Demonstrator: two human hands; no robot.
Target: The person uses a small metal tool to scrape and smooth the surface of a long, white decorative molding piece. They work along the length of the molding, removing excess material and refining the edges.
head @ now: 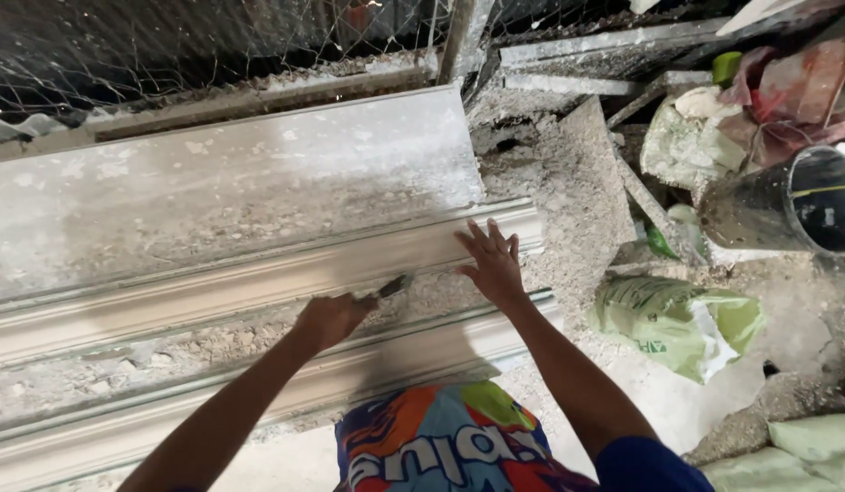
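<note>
Plaster moulding [258,273] lies in front of you as a long white strip, and its long axis runs from the lower left of the view up toward the right, where it ends just past your right hand [492,264]. A second moulding strip [213,401] lies parallel to it and closer to your body, and between the two there is a band of crumbs and dust. Behind the far strip sits a wide flat slab [231,173], dusty too, and behind that a wire mesh [167,46].

Your left hand [329,319] is clenched around a small scraper [390,288]. The blade of this tool points up and to the right, nearly along the strip, and its tip meets the near edge of the far strip. So the work surface is directly ahead of the left grip, not to the side of it.

Your right hand is released and lies flat, fingers spread, pressing on the top of the same strip close to its right end. It holds nothing. It is to the right of the blade tip, near to it but apart.

Of the two hands, the left one is nearer to the scraped place. To the right, on the floor, lie a green sack [677,319] and a dark pipe [787,205].
</note>
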